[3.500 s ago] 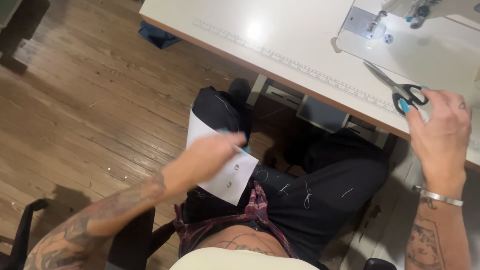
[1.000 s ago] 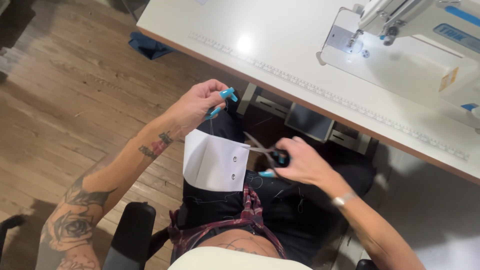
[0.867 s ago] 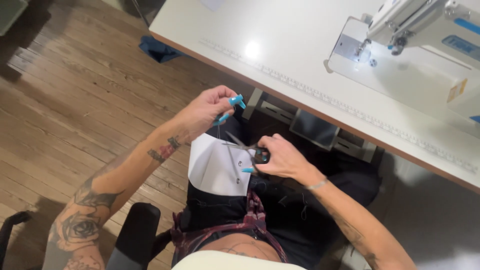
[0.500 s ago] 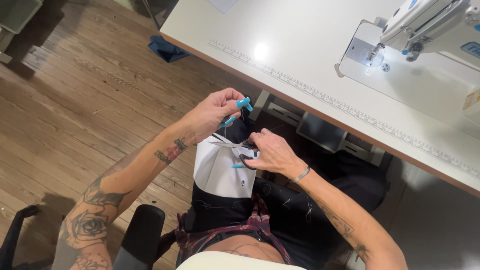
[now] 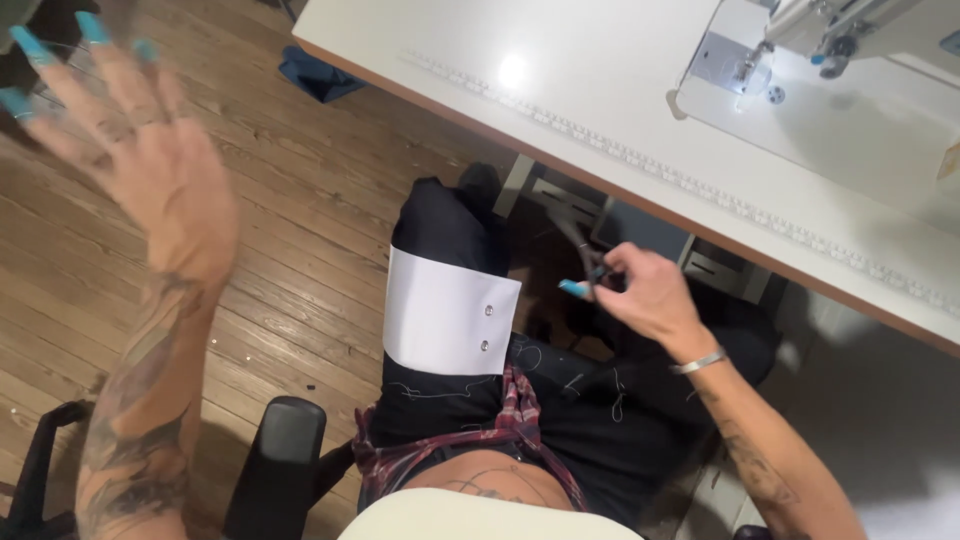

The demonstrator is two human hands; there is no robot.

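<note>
One white cuff (image 5: 445, 322) with two snaps lay on the lap; the right hand (image 5: 648, 292) gripped one pair of scissors (image 5: 580, 250) (blades blurred), the left hand (image 5: 150, 160) spread empty.

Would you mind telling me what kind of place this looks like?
Probably a sewing workroom: a sewing machine stands on a white table with a measuring strip along its edge, and the right hand holds scissors.
</note>
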